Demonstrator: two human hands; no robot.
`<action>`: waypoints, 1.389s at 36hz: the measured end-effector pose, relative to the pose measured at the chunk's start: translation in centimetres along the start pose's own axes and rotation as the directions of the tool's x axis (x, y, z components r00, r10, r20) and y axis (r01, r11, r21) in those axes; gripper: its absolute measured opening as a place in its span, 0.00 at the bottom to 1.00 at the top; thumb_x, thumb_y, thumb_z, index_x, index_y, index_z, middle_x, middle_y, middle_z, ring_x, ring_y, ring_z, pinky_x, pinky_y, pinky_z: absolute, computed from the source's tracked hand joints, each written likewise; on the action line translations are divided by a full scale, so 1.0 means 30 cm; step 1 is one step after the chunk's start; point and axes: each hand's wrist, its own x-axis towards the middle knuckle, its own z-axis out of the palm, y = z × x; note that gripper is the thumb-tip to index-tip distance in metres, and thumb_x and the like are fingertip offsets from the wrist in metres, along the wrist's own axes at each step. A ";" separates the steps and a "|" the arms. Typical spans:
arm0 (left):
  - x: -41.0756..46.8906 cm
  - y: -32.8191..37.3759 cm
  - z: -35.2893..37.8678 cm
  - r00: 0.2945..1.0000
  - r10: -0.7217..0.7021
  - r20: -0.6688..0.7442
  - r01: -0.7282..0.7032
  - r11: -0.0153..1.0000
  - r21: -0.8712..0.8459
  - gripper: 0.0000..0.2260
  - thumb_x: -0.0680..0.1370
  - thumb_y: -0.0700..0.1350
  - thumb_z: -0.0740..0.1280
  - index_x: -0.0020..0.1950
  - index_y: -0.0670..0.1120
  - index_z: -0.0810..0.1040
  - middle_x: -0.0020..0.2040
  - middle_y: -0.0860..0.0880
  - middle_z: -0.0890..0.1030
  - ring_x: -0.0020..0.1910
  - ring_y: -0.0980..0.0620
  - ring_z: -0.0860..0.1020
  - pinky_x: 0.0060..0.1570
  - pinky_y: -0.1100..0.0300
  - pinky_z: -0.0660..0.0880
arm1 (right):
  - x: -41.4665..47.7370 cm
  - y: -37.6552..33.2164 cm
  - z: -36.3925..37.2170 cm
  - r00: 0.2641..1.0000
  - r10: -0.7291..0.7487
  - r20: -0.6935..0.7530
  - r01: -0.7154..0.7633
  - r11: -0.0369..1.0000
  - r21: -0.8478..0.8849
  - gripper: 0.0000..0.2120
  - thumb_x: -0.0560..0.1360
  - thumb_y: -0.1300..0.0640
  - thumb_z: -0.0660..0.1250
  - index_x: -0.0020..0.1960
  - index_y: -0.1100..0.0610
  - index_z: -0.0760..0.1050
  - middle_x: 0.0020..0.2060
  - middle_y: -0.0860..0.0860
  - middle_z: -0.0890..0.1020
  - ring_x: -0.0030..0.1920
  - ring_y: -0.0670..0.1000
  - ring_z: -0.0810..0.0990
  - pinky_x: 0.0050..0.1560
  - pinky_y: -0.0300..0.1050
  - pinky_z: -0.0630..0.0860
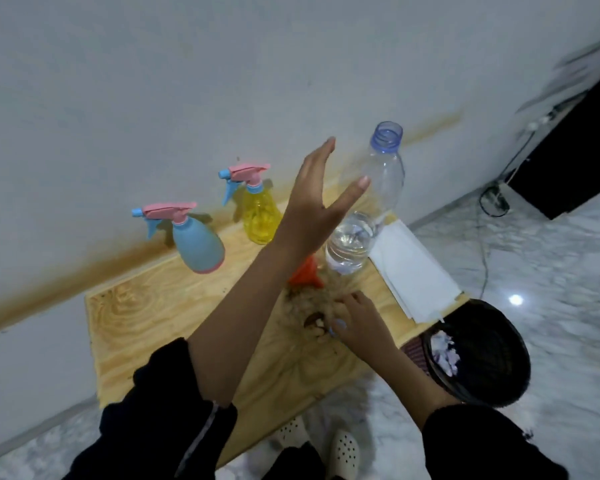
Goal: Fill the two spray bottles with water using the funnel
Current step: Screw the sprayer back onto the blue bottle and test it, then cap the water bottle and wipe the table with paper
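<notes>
Sleeves: nearest on my feed are the dark sleeves [167,403], pushed up off both forearms.
Left hand: my view has the left hand [312,206] raised above the table, fingers straight and close together, thumb spread wide, holding nothing. It overlaps the water bottle and I cannot tell whether it touches.
Right hand: the right hand [362,323] is low on the wooden table [146,313], fingertips down at a small pale-blue thing [338,326]. I cannot tell whether they pinch it.
Water bottle: the clear water bottle [378,188] stands uncapped, with water in its lower part.
Funnel: the orange funnel [305,273] lies on the table just beside the bottle's base.
Spray bottles: the blue spray bottle [196,245] and yellow spray bottle [260,216] stand by the wall, pink trigger heads on.
Right edge: white paper [413,271] lies on the table, and a black bin [492,341] sits on the floor.
</notes>
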 end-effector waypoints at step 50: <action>0.049 0.036 0.080 0.976 -0.100 0.194 0.090 0.994 0.059 0.35 0.75 0.52 0.69 0.76 0.46 0.55 0.75 0.47 0.60 0.72 0.49 0.61 0.65 0.59 0.62 | 0.206 -0.497 -0.859 0.975 -0.184 -0.127 0.162 0.973 -0.167 0.14 0.73 0.64 0.67 0.58 0.60 0.78 0.57 0.53 0.78 0.57 0.52 0.76 0.57 0.46 0.74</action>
